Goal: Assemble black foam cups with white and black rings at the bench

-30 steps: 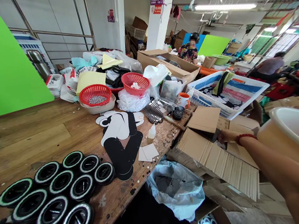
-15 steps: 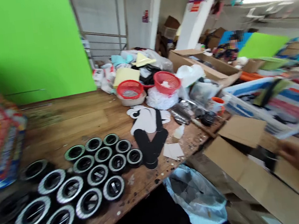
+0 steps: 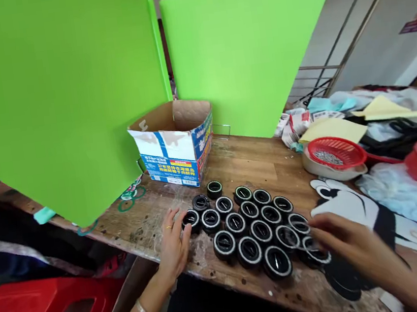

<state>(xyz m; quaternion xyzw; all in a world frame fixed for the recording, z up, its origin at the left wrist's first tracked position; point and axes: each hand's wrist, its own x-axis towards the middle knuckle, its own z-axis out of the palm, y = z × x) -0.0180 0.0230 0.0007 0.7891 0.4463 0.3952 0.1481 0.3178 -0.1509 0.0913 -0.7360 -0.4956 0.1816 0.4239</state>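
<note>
Several black round pieces with pale rims [image 3: 261, 231] stand in close rows on the wooden table [image 3: 249, 158]. At the left end of the group, my left hand [image 3: 174, 245] has its fingers apart, thumb and fingertips against the side of one black round piece [image 3: 191, 220]. Over the right end is my right hand [image 3: 348, 240], fingers bent together and somewhat blurred. A thin pale ring [image 3: 294, 230] seems to be pinched at its fingertips, above the rightmost pieces. Beneath that hand lies a black-and-white flat cutout [image 3: 347, 204], partly covered.
A printed cardboard box [image 3: 169, 151] stands at the back against bright green panels [image 3: 233, 55]. Red baskets [image 3: 336, 152], bags and foam sheets crowd the right side. Green rings [image 3: 132, 199] lie at the left edge, and a red stool [image 3: 48, 310] stands lower left.
My view has swung left, away from the open carton and blue-lined bin. My right hand has come from the carton to the round pieces, and my left hand has entered view.
</note>
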